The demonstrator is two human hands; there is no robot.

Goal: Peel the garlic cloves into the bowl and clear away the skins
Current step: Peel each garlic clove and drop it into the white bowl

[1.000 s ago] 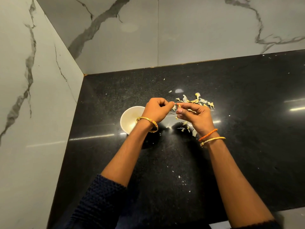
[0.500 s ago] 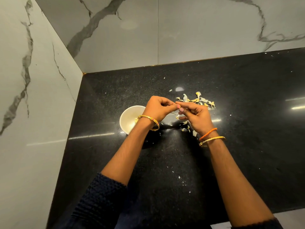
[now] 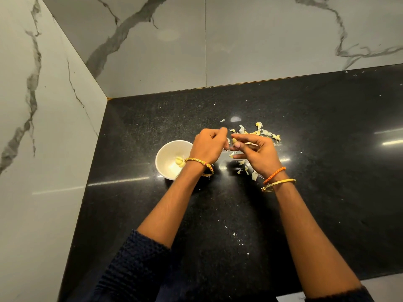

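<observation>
A person's two hands meet above a polished black stone counter [image 3: 327,171] flecked with pale specks, in a corner lined with grey-veined marble wall tiles [image 3: 261,40]. The right hand [image 3: 259,155] pinches a small, rounded, pale yellow garlic clove [image 3: 234,140] between thumb and forefinger, its other fingers curled loosely beneath. The left hand [image 3: 208,147], fingers curled in, sits just beside it and nips a thin, papery bit of skin [image 3: 224,128] at its fingertips; how firmly cannot be told. The two hands are close but not touching.

Just left of and below the left hand, partly hidden by its wrist, stands a small round white bowl [image 3: 165,158] with a smooth glazed inside, holding a few peeled cloves [image 3: 179,161], glossy and cream-coloured. Beyond and beneath the right hand lies a loose scatter of garlic skins [image 3: 261,132], curled, flaky and yellowish white, with more scraps near the wrist. Finer crumbs dot the counter between the forearms.

A patterned gold bangle [image 3: 199,163] circles the left wrist; a twisted orange band [image 3: 274,175] and a thin gold bangle circle the right. Dark knitted sleeves [image 3: 135,264] are pushed up both forearms.
</observation>
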